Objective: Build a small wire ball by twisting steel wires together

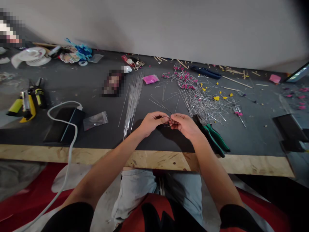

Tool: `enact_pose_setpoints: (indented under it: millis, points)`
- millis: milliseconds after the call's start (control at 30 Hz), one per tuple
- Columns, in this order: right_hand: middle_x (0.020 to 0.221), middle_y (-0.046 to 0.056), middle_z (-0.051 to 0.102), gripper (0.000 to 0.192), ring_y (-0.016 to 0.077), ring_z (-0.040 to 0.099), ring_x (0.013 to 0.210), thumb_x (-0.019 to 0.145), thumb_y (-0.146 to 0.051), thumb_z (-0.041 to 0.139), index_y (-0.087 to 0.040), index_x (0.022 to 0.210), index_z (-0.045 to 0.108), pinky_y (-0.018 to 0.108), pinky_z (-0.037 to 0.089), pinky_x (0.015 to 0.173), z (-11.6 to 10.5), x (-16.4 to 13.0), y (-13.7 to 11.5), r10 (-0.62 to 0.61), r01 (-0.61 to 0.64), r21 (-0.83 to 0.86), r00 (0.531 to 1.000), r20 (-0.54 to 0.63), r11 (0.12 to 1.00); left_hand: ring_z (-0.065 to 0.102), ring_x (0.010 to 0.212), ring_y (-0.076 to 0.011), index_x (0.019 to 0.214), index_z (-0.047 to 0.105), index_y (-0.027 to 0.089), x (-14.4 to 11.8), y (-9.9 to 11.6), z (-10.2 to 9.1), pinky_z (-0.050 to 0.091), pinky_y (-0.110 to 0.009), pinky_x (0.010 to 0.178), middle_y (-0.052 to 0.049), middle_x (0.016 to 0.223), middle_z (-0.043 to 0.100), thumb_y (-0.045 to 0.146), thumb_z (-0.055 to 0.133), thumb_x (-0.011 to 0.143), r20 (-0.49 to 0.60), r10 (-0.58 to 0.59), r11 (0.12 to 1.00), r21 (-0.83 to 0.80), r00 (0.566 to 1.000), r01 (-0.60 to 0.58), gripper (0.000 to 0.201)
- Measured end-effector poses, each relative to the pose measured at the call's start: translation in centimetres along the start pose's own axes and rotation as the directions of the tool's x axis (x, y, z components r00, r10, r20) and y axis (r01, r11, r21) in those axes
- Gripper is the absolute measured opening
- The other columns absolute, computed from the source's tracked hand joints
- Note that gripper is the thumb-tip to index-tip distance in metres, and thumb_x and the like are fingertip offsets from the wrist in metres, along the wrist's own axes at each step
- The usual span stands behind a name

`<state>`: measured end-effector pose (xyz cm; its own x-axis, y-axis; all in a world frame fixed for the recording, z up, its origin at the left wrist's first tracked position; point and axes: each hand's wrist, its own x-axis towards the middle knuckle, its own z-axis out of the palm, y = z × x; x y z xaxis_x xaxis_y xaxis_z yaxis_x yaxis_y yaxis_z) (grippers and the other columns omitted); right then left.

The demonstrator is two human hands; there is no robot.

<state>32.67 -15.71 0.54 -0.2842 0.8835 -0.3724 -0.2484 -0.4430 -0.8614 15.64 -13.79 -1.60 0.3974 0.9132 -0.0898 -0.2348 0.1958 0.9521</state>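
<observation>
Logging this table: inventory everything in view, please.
table: 1, dark, centre
wire bundle: 1, silver, centre
wire pile: 1, silver-pink, right
bent wire: uncounted, greyish, centre
pliers: 1, green-black, right
hand tools: several, yellow-black, left
box: 1, black, left
cable: 1, white, left
bag: 1, clear, front left
packet: 1, pink, centre
sticks: many, pale, back right
scraps: several, yellow, right
rolls: uncounted, white, back left
ornament: 1, blue, back left
remaining items: unclear
sleeves: 2, black, bottom
left grip: 1, bare, on bent wire
right grip: 1, bare, on bent wire
</observation>
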Motion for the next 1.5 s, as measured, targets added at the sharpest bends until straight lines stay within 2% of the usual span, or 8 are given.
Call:
enact_pose_setpoints:
  millis: [233, 333, 467, 567, 833, 1033, 1267, 1500]
  points:
    - [0.065, 0.000, 0.060, 0.018, 0.0086, 0.054, 0.061, 0.069, -0.031, 0.070, -0.014, 0.069, 0.063, 0.021, 0.040, 0.053, 0.0, 0.0, 0.0, 0.105, -0.109, 0.080, 0.993, 0.056, 0.991, 0.061, 0.069, -0.0122, 0.078, 0.070, 0.013, 0.0, -0.2, 0.2, 0.047, -0.027, 0.072, -0.003, 0.072, 0.068, 0.030, 0.072, 0.070, 0.094, -0.002, 0.999, -0.050, 0.996, 0.006, 0.019]
    - [0.062, -0.003, 0.058, 0.018, 0.0095, 0.053, 0.057, 0.071, -0.033, 0.068, -0.019, 0.078, 0.062, 0.023, 0.042, 0.052, 0.1, 0.2, 0.3, -0.030, 0.030, 0.000, 0.999, -0.024, 1.000, 0.059, 0.064, -0.0114, 0.078, 0.069, 0.013, -0.1, -0.1, 0.3, 0.046, -0.026, 0.067, -0.002, 0.070, 0.066, 0.030, 0.072, 0.069, 0.045, -0.008, 1.000, -0.024, 0.999, 0.009, 0.019]
    - [0.066, -0.003, 0.059, 0.024, 0.0096, 0.053, 0.055, 0.072, -0.036, 0.065, -0.022, 0.091, 0.063, 0.025, 0.045, 0.054, 0.3, 0.2, 0.4, -0.279, 0.245, -0.285, 0.957, -0.082, 0.927, 0.057, 0.059, -0.0109, 0.076, 0.068, 0.012, -0.1, 0.2, 0.2, 0.045, -0.026, 0.062, -0.001, 0.063, 0.064, 0.032, 0.072, 0.069, -0.042, 0.006, 0.999, 0.049, 0.999, -0.004, 0.021]
    - [0.079, 0.000, 0.064, 0.024, 0.0105, 0.055, 0.063, 0.073, -0.037, 0.064, -0.021, 0.091, 0.064, 0.024, 0.045, 0.057, 0.2, 0.1, 0.4, -0.318, 0.270, -0.455, 0.947, -0.033, 0.849, 0.057, 0.059, -0.0111, 0.077, 0.068, 0.012, 0.0, 0.3, 0.1, 0.045, -0.025, 0.061, -0.001, 0.062, 0.064, 0.032, 0.072, 0.069, -0.059, -0.023, 1.000, 0.007, 0.998, 0.024, 0.021]
    - [0.090, 0.003, 0.067, 0.025, 0.0163, 0.061, 0.080, 0.079, -0.040, 0.059, -0.022, 0.095, 0.066, 0.030, 0.046, 0.074, 0.5, 0.2, 1.1, -0.476, 0.344, -0.631, 0.878, -0.046, 0.696, 0.058, 0.059, -0.0105, 0.078, 0.068, 0.011, 0.1, 0.2, 0.0, 0.045, -0.025, 0.061, -0.003, 0.065, 0.065, 0.029, 0.071, 0.070, -0.063, -0.036, 0.997, -0.071, 0.997, 0.032, 0.020]
    - [0.075, 0.001, 0.065, 0.024, 0.0151, 0.057, 0.067, 0.082, -0.042, 0.054, -0.021, 0.084, 0.065, 0.028, 0.044, 0.064, 0.8, 0.2, 1.3, -0.502, 0.324, -0.695, 0.863, -0.062, 0.642, 0.058, 0.061, -0.0106, 0.078, 0.068, 0.012, 0.0, 0.0, 0.0, 0.046, -0.025, 0.063, -0.003, 0.066, 0.065, 0.029, 0.071, 0.071, -0.079, -0.020, 0.998, -0.064, 0.997, 0.014, 0.019]
    - [0.094, 0.005, 0.067, 0.027, 0.0176, 0.062, 0.082, 0.077, -0.039, 0.060, -0.022, 0.097, 0.065, 0.030, 0.048, 0.075, 0.4, 0.9, 2.0, -0.533, 0.330, -0.642, 0.834, -0.147, 0.693, 0.058, 0.060, -0.0121, 0.079, 0.069, 0.014, 0.0, -0.2, 0.3, 0.047, -0.027, 0.061, -0.002, 0.064, 0.065, 0.032, 0.068, 0.072, -0.138, 0.050, 0.992, 0.119, 0.989, -0.034, 0.019]
    - [0.088, 0.005, 0.070, 0.023, 0.0190, 0.064, 0.079, 0.078, -0.039, 0.059, -0.022, 0.087, 0.070, 0.032, 0.048, 0.075, 1.3, 0.5, 2.1, -0.551, 0.261, -0.692, 0.802, -0.232, 0.673, 0.062, 0.074, -0.0153, 0.085, 0.071, 0.018, -0.2, -0.3, 0.2, 0.049, -0.029, 0.071, -0.004, 0.081, 0.070, 0.034, 0.064, 0.076, -0.139, 0.170, 0.913, 0.395, 0.976, -0.103, 0.020]
